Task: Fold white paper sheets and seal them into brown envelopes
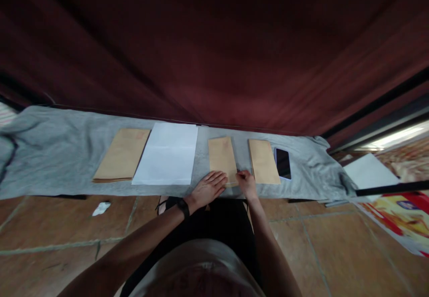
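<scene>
Left hand [209,188], palm down, fingers extended, lies flat at 7 o'clock on the single central brown rectangular paper envelope [221,156]; right hand [246,183], fingers curled together, touches its edge at 5 o'clock, any pinch indeterminable; faint red print [226,144] illegible; one brown paper envelope pile [122,154] lies at 9 o'clock, a second pile [264,161] at 3

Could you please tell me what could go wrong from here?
The middle brown envelope might shift or crease on the soft-looking grey cloth, with the left hand flat on its near end and the right hand at its edge. The white paper lies near the cloth's front edge; a careless sweep might knock it off.
</scene>
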`<state>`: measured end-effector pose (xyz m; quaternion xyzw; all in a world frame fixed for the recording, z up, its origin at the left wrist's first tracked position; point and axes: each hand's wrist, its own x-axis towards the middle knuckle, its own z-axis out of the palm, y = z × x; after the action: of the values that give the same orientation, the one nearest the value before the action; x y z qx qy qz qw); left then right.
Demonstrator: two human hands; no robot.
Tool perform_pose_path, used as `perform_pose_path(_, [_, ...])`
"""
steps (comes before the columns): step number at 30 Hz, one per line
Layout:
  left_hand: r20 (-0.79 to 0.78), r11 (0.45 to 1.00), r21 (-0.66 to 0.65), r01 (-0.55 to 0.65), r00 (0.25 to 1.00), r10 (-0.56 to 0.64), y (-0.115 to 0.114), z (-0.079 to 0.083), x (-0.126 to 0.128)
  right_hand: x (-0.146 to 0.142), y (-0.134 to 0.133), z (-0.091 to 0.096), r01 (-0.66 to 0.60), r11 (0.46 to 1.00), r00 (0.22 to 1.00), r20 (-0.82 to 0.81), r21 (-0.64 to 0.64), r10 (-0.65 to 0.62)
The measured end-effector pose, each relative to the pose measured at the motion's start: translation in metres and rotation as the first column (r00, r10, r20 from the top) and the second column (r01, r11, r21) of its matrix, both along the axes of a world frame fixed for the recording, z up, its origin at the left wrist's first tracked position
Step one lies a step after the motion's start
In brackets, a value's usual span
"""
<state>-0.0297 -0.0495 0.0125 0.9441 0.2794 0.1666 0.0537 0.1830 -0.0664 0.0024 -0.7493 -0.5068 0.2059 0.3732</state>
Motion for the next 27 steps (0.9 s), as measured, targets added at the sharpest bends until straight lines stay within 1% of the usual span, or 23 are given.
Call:
perform_pose_path(5, [0.008,0.999,0.016,-0.034,0.999,0.034,-0.003,0.003,-0.002,-0.003,-0.011,-0.002,0.037,0.999,0.999,-0.018,0.024,-0.037])
perform_pose_path(9, [-0.019,0.999,0.029,-0.022,1.0,0.023,-0.003,0.008,-0.004,-0.005,-0.009,-0.003,0.043,0.998,0.999,-0.006,0.038,-0.043])
perform_pose_path(12, [-0.026,1.0,0.008,-0.011,1.0,0.011,-0.003,0.01,-0.007,-0.006,-0.008,-0.003,0.03,0.998,0.999,0.02,0.057,-0.032])
perform_pose_path(15, [0.021,0.998,-0.032,-0.048,0.999,0.049,-0.005,0.008,-0.008,-0.007,-0.011,-0.002,-0.002,0.996,0.999,0.054,0.086,-0.002])
perform_pose_path(18, [0.088,0.994,-0.057,-0.091,0.991,0.096,-0.008,0.003,-0.007,-0.008,-0.02,0.001,-0.04,0.992,0.996,0.09,0.116,0.029])
perform_pose_path(19, [0.106,0.993,-0.062,-0.1,0.989,0.106,-0.009,0.002,-0.007,-0.008,-0.023,0.001,-0.068,0.988,0.992,0.11,0.136,0.053])
perform_pose_path(21, [0.128,0.992,-0.061,-0.112,0.985,0.119,-0.01,-0.002,-0.007,-0.009,-0.032,0.002,-0.168,0.969,0.977,0.165,0.181,0.139])
perform_pose_path(24, [0.132,0.993,-0.039,-0.109,0.985,0.113,-0.012,-0.004,-0.007,-0.013,-0.042,0.004,-0.353,0.911,0.924,0.235,0.214,0.303])
perform_pose_path(27, [0.136,0.992,-0.046,-0.119,0.983,0.125,-0.013,-0.001,-0.006,-0.017,-0.045,0.008,-0.461,0.862,0.878,0.252,0.209,0.408])
